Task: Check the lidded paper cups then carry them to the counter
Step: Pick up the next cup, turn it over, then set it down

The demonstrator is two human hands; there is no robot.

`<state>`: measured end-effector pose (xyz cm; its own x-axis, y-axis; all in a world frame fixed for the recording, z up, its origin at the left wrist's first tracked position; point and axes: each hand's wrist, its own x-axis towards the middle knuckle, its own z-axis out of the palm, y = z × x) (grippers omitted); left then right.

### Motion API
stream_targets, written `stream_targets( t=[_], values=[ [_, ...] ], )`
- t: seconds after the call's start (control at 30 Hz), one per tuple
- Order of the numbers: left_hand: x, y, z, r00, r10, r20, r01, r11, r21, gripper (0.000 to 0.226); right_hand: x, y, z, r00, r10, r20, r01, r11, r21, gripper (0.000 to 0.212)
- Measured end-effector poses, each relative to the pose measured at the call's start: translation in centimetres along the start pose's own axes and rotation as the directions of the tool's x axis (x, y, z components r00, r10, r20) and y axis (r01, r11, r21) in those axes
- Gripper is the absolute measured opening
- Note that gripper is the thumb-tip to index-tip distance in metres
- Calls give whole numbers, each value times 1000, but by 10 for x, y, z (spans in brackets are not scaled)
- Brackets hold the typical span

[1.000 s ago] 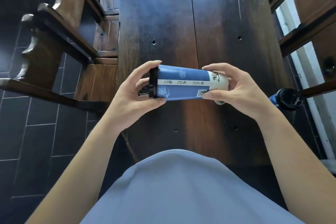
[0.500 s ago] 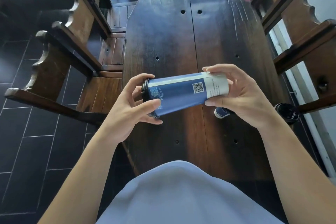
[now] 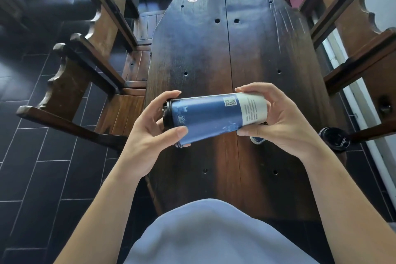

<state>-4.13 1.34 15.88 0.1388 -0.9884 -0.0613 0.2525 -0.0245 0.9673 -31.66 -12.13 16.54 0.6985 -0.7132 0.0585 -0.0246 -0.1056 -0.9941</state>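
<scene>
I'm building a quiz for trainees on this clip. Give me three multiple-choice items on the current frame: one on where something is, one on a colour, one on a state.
1. Where is the second cup?
A. lying on the table near its right edge, behind the right hand
B. on the left chair
C. on the floor tiles

2. What colour is the lid of the held cup?
A. white
B. black
C. red

3. How is the held cup oriented?
A. upright on the table
B. upside down on the table
C. on its side, in the air

Answers:
1 A: its dark lid shows past the right hand, at the edge of the table.
2 B: the rim by the left hand is black.
3 C: both hands grip its ends above the table.
</scene>
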Motion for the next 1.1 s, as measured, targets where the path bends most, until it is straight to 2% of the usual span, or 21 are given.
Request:
stream_targets(
  t=[0.13,0.27,0.33,0.43,0.63,0.73,0.83,0.93,1.0,1.1],
  values=[
    [-4,-1,17,997,-71,-41,70,997,-21,71,-8,-2,-9,1000,-19,-8,19,1000,22,66],
    [-10,-1,25,996,85,16,-87,986,140,74,-13,-4,-15,1000,10,-12,-10,998,67,65],
    [-13,-2,26,989,137,56,-144,978,154,70,-15,-3,-17,1000,21,-16,-19,996,85,63],
    [-14,-3,27,986,160,41,-164,973,164,63,-15,-3,-17,1000,27,-2,-27,997,77,61],
    [-17,-3,23,995,98,-27,-95,991,92,54,-17,-3,-5,1000,-9,10,9,999,46,73],
    [-19,-1,10,998,62,-19,-61,997,46,61,-16,-4,7,1000,-21,-12,22,999,40,71],
    [-22,6,-6,985,149,84,-153,987,46,75,-15,-8,22,999,-9,-51,13,996,83,70],
    [-21,9,-19,972,199,128,-208,976,60,75,-14,-11,34,997,18,-76,-10,995,102,71],
    [-22,7,-26,975,186,119,-191,981,32,71,-14,-13,41,997,11,-75,-6,998,56,72],
    [-26,2,-30,992,109,58,-106,993,-51,77,-16,-14,53,992,-76,-98,68,994,-84,70]
  ],
)
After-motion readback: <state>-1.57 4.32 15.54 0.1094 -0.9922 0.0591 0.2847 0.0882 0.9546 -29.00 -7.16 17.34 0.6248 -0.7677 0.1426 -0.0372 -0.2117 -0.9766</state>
